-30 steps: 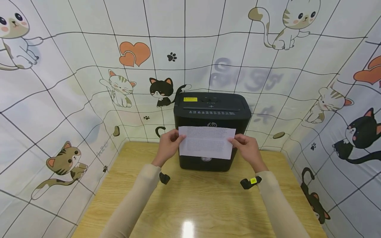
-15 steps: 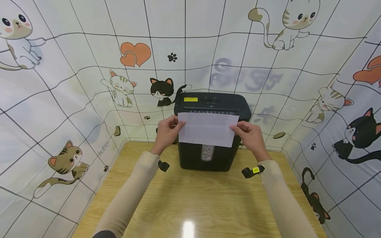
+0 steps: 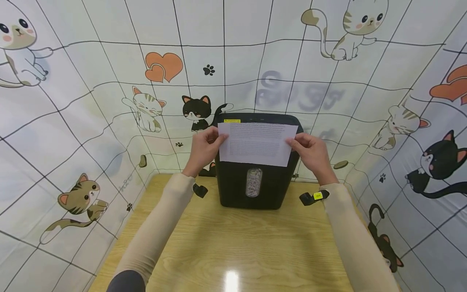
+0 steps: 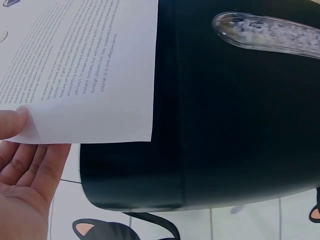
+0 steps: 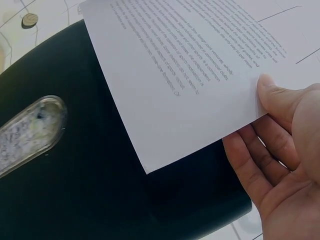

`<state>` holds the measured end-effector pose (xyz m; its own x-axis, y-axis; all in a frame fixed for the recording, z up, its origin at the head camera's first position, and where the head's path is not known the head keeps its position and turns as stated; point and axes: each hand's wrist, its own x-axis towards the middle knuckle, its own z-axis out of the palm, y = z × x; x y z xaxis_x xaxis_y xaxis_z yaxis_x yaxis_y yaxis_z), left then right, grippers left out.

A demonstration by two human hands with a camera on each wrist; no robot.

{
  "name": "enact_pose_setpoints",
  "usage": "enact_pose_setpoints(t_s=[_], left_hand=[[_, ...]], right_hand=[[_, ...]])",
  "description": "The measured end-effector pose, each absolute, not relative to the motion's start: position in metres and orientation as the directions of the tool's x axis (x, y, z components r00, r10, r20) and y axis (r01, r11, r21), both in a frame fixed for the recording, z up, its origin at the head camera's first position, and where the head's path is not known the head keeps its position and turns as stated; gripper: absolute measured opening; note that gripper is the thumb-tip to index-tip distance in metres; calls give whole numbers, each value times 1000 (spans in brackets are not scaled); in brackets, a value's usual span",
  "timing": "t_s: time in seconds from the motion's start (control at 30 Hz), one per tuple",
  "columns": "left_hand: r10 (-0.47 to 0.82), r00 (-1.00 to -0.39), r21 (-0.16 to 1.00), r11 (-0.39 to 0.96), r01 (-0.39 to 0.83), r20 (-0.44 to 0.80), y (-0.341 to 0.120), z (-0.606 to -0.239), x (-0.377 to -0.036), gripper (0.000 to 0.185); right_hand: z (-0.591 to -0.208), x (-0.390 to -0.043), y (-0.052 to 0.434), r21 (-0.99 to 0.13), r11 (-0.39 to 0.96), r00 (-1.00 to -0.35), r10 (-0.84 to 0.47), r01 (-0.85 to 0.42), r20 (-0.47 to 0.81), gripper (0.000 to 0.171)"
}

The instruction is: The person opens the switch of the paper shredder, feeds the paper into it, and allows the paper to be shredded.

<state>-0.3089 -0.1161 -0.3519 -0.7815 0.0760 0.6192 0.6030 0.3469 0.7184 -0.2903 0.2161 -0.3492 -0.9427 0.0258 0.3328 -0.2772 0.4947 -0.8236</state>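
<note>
1. Head view, nearest first: the wooden table (image 3: 240, 251) fills the foreground, with both sleeved forearms reaching from 6 o'clock toward 12.
2. The left hand (image 3: 202, 150) pinches the left edge of the printed sheet (image 3: 257, 144), thumb on the front and fingers behind. The left wrist view shows the thumb (image 4: 11, 122) pressing near the lower corner of the sheet (image 4: 85, 75).
3. The right hand (image 3: 311, 152) pinches the right edge the same way; the right wrist view shows its thumb (image 5: 272, 97) on the front of the sheet (image 5: 180, 80) and the fingers curled behind.
4. The sheet hangs upright between the hands, at 12 o'clock from the table's middle, covering the upper front of the black shredder (image 3: 255, 190), its top edge about level with the lid.
5. Below the sheet the shredder's clear window (image 3: 253, 182) shows cut paper inside.
6. Judged from here, doing this well means keeping both pinches level and the sheet taut, so its edge stays square to the shredder.
7. Farthest, the cat-print backdrop (image 3: 109, 81) closes in behind and at both sides.
</note>
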Motion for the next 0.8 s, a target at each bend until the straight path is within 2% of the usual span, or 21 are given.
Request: enact_pose_setpoints(t_s=[0.43,0.8], left_hand=[[90,-750,691,329,644,656,-116,-319,-324,14],[68,-739,680,342,648,670,-113,-297,-335,14]], right_hand=[[-314,-302,217,-821,440,-914,1,-364,406,37],[-293,-311,217,-818,449,-905,44,-360,423,41]])
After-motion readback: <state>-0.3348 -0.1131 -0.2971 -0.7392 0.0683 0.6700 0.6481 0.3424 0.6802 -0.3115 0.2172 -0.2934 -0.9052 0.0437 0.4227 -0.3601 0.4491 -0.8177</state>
